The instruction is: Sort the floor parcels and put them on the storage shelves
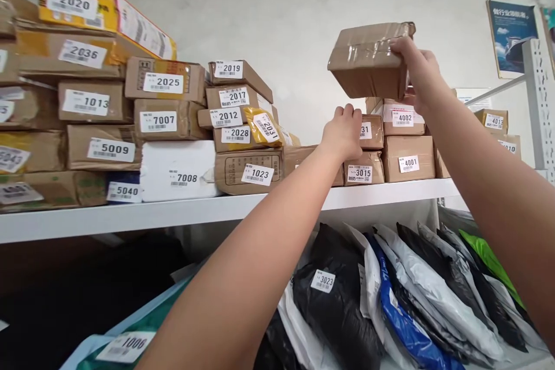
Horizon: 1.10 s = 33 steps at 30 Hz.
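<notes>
Brown oblong cardboard box wrapped in glossy clear tape (pixel 364 63): held in the air, above the right part of the long white shelf (pixel 243 208). Shelf carries stacked parcels at several heights; judged best to keep the raised box above the nearby tops and move it slowly.

Nearest below, by size: squarish brown carton labelled 4001 (pixel 410 162), with a flatter brown carton labelled 4002 (pixel 390 118) on top of it; beside these, small brown carton labelled 3015 (pixel 366 170).

Right hand (pixel 418 72) grips the box by its right end, one digit along the upper edge; the far end has no visible support. A one-ended hold may let it tip, so a firm squeeze and a level wrist seem advisable.

Left hand (pixel 342 136), fingers curled, is at the small cartons; unclear whether it grips one. Light contact there should avoid shifting the stack.

Smallest detail: no number label shows on the box's visible faces.
</notes>
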Each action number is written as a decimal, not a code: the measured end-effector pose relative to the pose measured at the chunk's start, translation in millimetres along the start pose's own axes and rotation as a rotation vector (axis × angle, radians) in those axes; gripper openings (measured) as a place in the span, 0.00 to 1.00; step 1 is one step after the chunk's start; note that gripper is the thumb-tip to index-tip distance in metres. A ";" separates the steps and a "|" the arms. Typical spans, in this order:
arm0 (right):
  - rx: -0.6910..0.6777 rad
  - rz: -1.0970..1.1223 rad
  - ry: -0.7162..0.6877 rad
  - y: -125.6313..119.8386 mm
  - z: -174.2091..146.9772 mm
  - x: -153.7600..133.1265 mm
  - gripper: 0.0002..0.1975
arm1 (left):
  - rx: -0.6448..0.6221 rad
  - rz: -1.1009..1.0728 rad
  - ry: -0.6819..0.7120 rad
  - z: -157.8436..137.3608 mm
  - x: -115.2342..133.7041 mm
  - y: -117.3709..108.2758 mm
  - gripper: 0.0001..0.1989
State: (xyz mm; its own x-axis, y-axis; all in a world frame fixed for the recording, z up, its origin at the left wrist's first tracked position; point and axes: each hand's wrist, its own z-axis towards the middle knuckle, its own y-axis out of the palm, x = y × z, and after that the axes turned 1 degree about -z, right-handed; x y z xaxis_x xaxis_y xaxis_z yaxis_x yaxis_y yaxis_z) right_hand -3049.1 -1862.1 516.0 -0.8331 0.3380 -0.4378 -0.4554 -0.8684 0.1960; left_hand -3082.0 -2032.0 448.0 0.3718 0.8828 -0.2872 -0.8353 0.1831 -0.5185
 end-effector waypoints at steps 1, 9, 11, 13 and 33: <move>-0.011 0.045 0.072 -6.8 -3.5 -1.6 0.25 | 0.021 -0.010 -0.012 1.6 1.5 -0.7 0.37; 0.110 0.463 0.243 -37.6 -33.4 -19.1 0.26 | 0.334 -0.069 0.015 17.8 -56.1 -38.8 0.34; 0.100 0.435 0.210 -35.3 -32.6 -20.6 0.26 | 0.223 -0.002 -0.032 18.7 -78.9 -46.3 0.38; 0.075 0.344 0.166 -26.6 -27.1 -18.3 0.25 | 0.085 0.112 -0.028 13.4 -95.4 -47.6 0.38; 0.099 -0.693 -0.026 202.6 -66.7 -7.2 0.38 | 0.378 0.121 0.701 -206.5 -89.8 -36.0 0.07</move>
State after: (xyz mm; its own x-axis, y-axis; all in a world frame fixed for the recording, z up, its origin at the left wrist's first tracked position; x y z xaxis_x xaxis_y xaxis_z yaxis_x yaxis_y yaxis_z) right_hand -3114.5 -2064.7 500.3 -0.3474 0.8113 -0.4701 -0.9096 -0.4134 -0.0413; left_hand -3001.6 -2207.2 326.1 0.3331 0.4519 -0.8275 -0.9199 0.3486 -0.1799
